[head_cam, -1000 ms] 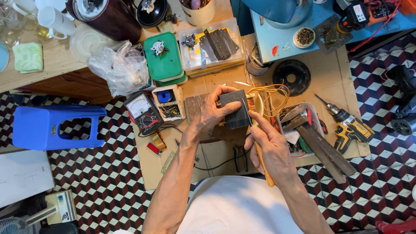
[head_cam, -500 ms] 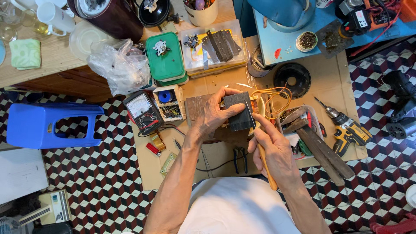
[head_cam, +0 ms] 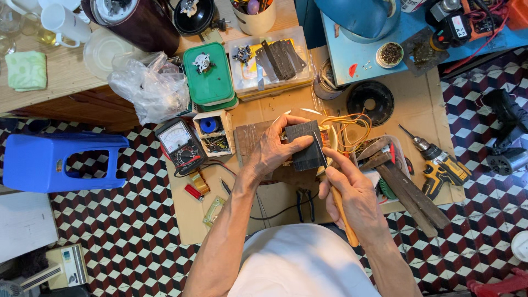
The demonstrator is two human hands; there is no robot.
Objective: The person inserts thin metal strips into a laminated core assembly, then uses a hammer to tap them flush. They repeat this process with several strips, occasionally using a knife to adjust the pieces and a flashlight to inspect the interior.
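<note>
My left hand (head_cam: pixel 278 147) grips a dark laminated transformer block (head_cam: pixel 304 144) from the left, holding it over a dark wooden board (head_cam: pixel 247 142). Orange-yellow wires (head_cam: pixel 347 132) loop out of the block's right side. My right hand (head_cam: pixel 355 192) holds a thin metal tool with a wooden handle (head_cam: pixel 344 217); its tip touches the block's right edge. Both forearms reach up from the bottom of the view.
A cardboard sheet (head_cam: pixel 418 104) covers the floor. On it lie an analog multimeter (head_cam: pixel 180 144), a small parts box (head_cam: pixel 213 132), a green box (head_cam: pixel 208 74), a tray of metal plates (head_cam: pixel 272 60), a yellow cordless drill (head_cam: pixel 440 165) and wooden-handled tools (head_cam: pixel 407 190). A blue stool (head_cam: pixel 60 162) stands left.
My right hand has shifted slightly up toward the block, bringing the tool's tip against its right edge. My left hand keeps its grip on the block.
</note>
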